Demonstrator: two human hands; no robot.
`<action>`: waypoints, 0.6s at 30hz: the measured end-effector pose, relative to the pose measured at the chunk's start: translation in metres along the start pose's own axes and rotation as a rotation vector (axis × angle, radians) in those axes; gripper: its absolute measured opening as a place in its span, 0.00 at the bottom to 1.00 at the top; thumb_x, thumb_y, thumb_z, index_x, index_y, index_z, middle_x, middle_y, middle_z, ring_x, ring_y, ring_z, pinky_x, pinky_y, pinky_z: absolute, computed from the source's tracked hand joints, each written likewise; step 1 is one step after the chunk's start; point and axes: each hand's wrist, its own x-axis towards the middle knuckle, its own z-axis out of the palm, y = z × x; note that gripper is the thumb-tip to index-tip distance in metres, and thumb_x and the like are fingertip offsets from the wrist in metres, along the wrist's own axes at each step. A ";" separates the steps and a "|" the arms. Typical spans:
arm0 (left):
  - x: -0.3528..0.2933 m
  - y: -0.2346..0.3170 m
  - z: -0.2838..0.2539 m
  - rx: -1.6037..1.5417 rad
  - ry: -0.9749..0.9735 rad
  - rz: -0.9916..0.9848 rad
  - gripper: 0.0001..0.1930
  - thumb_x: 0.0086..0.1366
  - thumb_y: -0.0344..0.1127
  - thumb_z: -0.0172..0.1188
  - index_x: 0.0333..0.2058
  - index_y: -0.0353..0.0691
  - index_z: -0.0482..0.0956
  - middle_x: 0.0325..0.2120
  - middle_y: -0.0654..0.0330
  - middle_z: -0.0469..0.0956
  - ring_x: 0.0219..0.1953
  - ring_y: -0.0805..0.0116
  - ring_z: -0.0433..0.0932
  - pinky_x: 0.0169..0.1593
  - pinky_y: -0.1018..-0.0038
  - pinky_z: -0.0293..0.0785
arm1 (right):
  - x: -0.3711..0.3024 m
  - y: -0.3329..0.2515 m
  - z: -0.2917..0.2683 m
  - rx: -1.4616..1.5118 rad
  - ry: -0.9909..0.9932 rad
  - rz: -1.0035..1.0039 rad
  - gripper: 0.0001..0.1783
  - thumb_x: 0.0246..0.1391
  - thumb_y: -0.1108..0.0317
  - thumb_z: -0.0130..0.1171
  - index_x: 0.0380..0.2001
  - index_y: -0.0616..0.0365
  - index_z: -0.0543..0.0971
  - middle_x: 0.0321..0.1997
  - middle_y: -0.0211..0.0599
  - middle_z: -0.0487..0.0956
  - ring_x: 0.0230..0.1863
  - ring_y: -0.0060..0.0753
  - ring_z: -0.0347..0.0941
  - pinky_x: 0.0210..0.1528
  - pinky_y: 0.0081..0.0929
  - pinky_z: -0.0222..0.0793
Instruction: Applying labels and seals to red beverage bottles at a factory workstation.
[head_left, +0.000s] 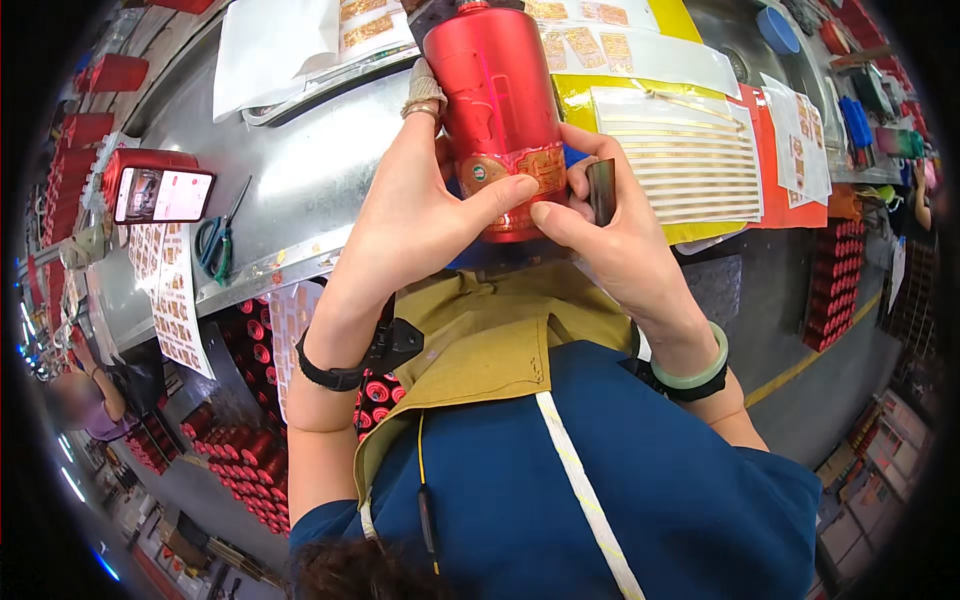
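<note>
The red bottle (498,90) is right in front of you, between your two hands, at the near side of the metal table (285,185). Its neck points away from you. A gold and red label (540,165) goes around its low part.

Your left hand (425,205) is curled on the bottle's left side, with the thumb across the label. Your right hand (615,225) is bent in on the other side. Its fingers are nearly closed, and they hold a dark flat piece (602,190).

It looks like you are pressing the label flat. The next move seems to call for a firm, even rub out to the label's ends, with the bottle held steady so nothing slips or wrinkles.

The bottle's top is cut off by the picture's edge. Its back is hidden, and so are some of your fingertips. I can't tell what holds the bottle up underneath, or whether the label's far ends are stuck.
</note>
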 end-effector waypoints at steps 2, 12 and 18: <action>0.000 -0.001 0.000 0.009 -0.002 0.005 0.46 0.60 0.29 0.75 0.69 0.24 0.54 0.65 0.44 0.67 0.65 0.57 0.72 0.67 0.61 0.71 | -0.001 -0.001 0.000 0.017 -0.005 0.009 0.40 0.55 0.69 0.68 0.68 0.66 0.62 0.37 0.22 0.59 0.35 0.15 0.55 0.39 0.16 0.59; 0.000 0.000 0.001 0.007 -0.003 0.028 0.46 0.60 0.29 0.75 0.69 0.25 0.54 0.65 0.45 0.66 0.66 0.57 0.72 0.67 0.61 0.71 | -0.001 -0.004 -0.003 0.052 -0.032 0.028 0.42 0.55 0.70 0.70 0.69 0.66 0.61 0.37 0.22 0.59 0.36 0.15 0.55 0.40 0.15 0.59; 0.000 -0.001 0.002 0.026 0.004 0.024 0.46 0.60 0.29 0.75 0.70 0.25 0.53 0.65 0.45 0.67 0.66 0.57 0.71 0.68 0.60 0.70 | -0.001 -0.003 -0.005 0.057 -0.039 0.023 0.42 0.55 0.70 0.70 0.69 0.66 0.61 0.38 0.22 0.60 0.36 0.14 0.56 0.40 0.15 0.59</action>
